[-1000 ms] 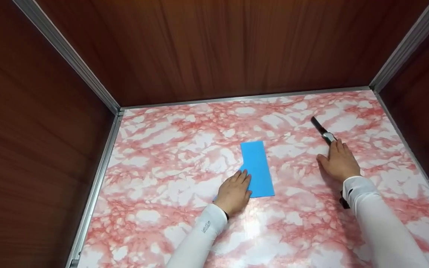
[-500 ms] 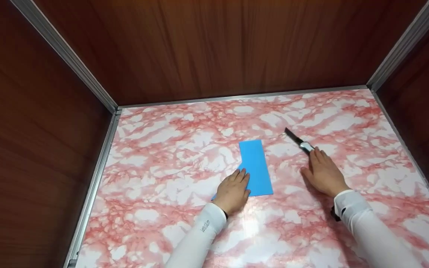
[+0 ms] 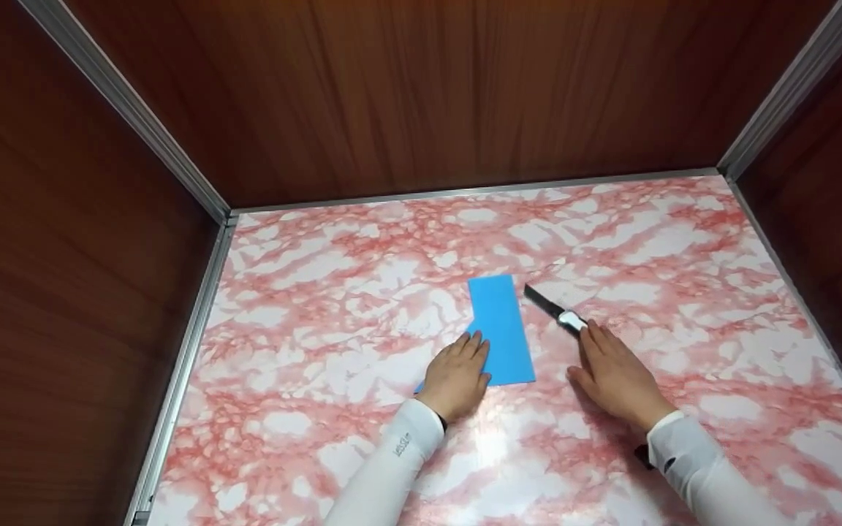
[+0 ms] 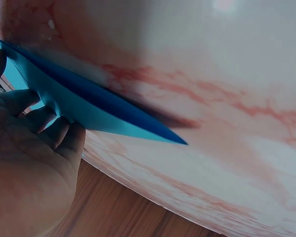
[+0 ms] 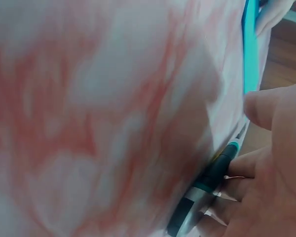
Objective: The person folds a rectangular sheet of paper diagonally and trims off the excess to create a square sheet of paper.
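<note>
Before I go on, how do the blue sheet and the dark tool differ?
The blue sheet is broad and plain blue; the dark tool is slim, with a pale section.
The sheet lies partly under the left hand; the tool lies at the right hand.
Both rest on the red-and-white table.

Paper (image 3: 507, 340) lies left of the tool (image 3: 571, 320).

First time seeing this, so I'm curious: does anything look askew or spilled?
Only the folded blue paper sheet at the person's left hand looks askew: in the left wrist view, its layers gape and its pointed corner seems lifted off the red-and-white marbled tabletop. No spill shows.
</note>
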A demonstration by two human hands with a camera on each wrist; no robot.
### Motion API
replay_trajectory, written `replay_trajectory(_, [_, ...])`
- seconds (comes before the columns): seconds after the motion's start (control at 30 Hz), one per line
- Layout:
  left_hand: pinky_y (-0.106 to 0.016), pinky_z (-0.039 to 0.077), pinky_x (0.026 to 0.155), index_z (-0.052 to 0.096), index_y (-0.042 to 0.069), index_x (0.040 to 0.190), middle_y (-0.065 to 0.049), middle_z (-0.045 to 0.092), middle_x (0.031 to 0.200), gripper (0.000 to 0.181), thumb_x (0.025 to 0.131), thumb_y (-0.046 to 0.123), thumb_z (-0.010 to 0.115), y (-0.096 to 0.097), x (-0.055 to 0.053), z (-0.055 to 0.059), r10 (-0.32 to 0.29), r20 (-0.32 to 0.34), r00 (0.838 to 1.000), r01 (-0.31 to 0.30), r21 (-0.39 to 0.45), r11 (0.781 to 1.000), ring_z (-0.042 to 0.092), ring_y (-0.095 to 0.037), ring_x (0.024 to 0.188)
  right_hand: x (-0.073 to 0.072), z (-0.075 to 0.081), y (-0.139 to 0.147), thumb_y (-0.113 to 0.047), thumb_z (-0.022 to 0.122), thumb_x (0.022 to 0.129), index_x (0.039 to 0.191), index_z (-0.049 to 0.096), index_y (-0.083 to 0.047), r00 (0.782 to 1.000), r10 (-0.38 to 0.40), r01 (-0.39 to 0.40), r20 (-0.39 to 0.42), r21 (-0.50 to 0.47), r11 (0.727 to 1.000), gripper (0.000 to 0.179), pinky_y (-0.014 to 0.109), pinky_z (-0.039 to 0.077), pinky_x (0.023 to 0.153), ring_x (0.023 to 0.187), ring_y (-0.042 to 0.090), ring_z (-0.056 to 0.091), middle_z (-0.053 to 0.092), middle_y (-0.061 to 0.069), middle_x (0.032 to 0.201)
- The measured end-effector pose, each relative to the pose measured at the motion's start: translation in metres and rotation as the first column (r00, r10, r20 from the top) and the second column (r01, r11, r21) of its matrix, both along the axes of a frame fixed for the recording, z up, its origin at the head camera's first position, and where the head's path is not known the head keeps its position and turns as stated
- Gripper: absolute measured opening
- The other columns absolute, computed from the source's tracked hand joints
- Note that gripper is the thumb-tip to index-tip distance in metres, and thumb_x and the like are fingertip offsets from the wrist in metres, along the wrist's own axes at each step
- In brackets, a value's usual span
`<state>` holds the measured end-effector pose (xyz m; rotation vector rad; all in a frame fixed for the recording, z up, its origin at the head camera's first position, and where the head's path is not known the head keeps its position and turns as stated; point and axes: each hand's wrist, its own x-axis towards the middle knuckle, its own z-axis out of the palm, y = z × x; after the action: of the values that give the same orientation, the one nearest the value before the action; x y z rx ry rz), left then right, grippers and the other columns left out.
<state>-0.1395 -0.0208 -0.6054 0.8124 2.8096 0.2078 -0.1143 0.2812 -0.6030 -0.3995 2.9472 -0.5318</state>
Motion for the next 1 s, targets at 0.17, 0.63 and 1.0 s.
replay_trajectory(0.17, [-0.039,0.024,0.122,0.033,0.011,0.161,-0.008,0.027,0.167,0.061,0.110,0.041,0.045,-0.001,0.000,0.000,-0.006,-0.006,1.000,0.006,0.000,1.000,0.022,-0.024,0.154,0.009,-0.001,-0.008,-0.034,0.060,0.104,0.154,0.032,0.013,0.999,-0.005,0.006,-0.044,0.014,1.000,0.073,0.060,0.025,0.117,0.147,0.048,0.029,0.029,0.031,0.160])
replay_trajectory(0.63, [-0.042,0.038,0.111,0.042,0.012,0.158,-0.010,0.040,0.159,0.070,0.104,0.055,0.051,0.005,0.004,0.001,0.059,-0.090,0.994,-0.066,-0.077,0.995,0.038,-0.027,0.144,-0.008,-0.005,-0.014,-0.015,0.073,0.093,0.127,0.068,0.005,0.955,-0.100,0.084,-0.280,-0.069,0.994,0.040,0.062,0.049,0.088,0.112,0.044,0.063,0.065,0.024,0.130])
replay_trajectory(1.0, [-0.041,0.043,0.101,0.060,0.009,0.143,-0.011,0.056,0.131,0.072,0.096,0.064,0.059,0.009,0.005,-0.005,0.064,-0.274,0.960,-0.091,-0.088,0.992,0.051,-0.028,0.124,-0.018,-0.006,-0.008,-0.012,0.075,0.091,0.135,0.062,0.006,0.958,-0.123,0.099,-0.261,-0.105,0.990,0.049,0.061,0.048,0.086,0.106,0.044,0.060,0.064,0.022,0.121])
